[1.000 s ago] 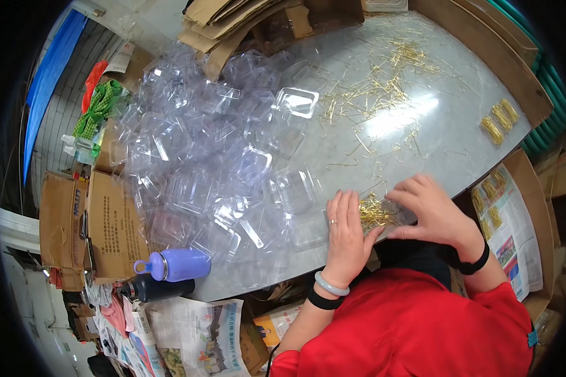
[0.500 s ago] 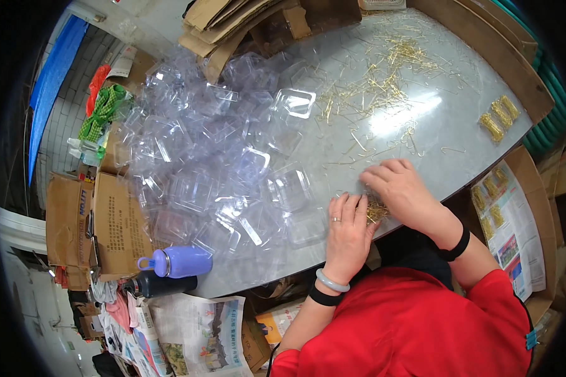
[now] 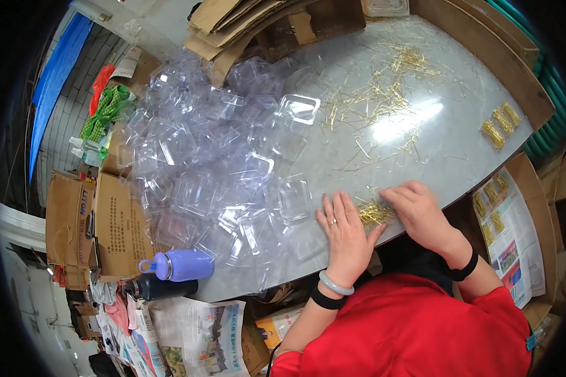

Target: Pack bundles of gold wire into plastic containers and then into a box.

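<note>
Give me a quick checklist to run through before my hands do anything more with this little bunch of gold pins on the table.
1. Both hands on the table at the pins: ok. The left hand lies flat and the right hand rests beside it.
2. Bunch of gold pins gathered between the hands: ok.
3. Pins actually pinched by fingers: cannot tell.
4. Clear plastic boxes close by: ok, one lies just left of the left hand.
5. More loose pins available: ok, scattered farther up the table.
6. Purple bottle out of the way: ok, it lies at the table's near left edge.
</note>
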### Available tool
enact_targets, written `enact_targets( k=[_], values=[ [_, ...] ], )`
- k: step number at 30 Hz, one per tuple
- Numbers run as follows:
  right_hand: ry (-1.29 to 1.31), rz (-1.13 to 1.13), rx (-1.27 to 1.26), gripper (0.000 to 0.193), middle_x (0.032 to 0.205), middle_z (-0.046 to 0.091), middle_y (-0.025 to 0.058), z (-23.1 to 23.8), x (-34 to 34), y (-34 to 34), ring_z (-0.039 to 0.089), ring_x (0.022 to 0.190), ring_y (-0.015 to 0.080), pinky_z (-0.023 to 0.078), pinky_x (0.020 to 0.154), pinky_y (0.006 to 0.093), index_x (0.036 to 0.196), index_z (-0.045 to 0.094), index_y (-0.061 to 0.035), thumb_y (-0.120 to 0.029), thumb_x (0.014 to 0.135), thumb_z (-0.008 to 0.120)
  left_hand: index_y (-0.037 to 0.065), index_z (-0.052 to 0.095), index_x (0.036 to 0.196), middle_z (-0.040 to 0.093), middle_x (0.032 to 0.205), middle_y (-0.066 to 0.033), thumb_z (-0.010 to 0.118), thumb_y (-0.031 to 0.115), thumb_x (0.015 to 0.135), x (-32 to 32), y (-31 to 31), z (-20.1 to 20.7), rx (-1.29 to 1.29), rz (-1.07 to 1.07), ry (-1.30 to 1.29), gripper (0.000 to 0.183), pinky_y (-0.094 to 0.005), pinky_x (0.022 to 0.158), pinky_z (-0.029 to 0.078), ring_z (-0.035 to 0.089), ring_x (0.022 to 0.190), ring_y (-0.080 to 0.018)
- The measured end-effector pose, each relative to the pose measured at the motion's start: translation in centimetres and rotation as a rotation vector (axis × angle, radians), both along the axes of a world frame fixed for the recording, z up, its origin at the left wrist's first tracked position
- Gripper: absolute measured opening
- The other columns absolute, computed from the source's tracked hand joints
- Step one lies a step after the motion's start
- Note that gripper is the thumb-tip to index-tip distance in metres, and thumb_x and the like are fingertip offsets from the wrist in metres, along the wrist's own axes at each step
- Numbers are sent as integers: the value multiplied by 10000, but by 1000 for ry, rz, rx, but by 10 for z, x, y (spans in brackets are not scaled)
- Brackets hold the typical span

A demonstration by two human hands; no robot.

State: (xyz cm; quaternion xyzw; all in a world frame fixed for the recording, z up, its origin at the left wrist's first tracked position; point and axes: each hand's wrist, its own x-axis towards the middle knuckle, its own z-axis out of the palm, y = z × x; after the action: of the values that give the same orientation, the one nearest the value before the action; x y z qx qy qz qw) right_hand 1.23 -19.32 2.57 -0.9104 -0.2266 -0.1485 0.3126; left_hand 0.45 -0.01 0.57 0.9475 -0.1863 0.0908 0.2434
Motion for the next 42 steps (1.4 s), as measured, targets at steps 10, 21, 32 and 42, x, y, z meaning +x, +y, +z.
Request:
enact_targets(
  k=[10,21,32,42],
  values=[
    [-42,134,-21,406,1126,666,110,11,1,-9,598,1050,301,481,894,405,1205,625,-29,-52,808,708,24,469,1429,469,1332,-164,748,226,848,5,8,-3,-85,-205,-47,675,-624,1163,219,393,1342,-413],
    [29,194,91,491,1308,581,193,0,2,12,535,1229,387,471,1029,433,1310,539,6,-19,835,661,17,209,1561,399,1432,-251,735,81,850,5,6,-3,-260,-255,63,887,-505,1110,368,437,1302,-454],
    [50,411,-50,625,1227,582,146,0,23,-9,503,1255,378,364,1140,471,1268,560,-20,-244,741,811,-1,180,1570,425,1463,-262,712,83,886,8,10,-2,-352,-237,107,870,-445,1090,403,438,1340,-423],
    [-6,305,52,587,1273,589,150,-3,19,-27,540,1228,349,441,1067,452,1274,567,-39,-123,740,795,-63,450,1408,498,1315,-254,723,48,856,-31,4,22,-27,36,7,626,-451,973,456,545,1162,-391]
  ],
)
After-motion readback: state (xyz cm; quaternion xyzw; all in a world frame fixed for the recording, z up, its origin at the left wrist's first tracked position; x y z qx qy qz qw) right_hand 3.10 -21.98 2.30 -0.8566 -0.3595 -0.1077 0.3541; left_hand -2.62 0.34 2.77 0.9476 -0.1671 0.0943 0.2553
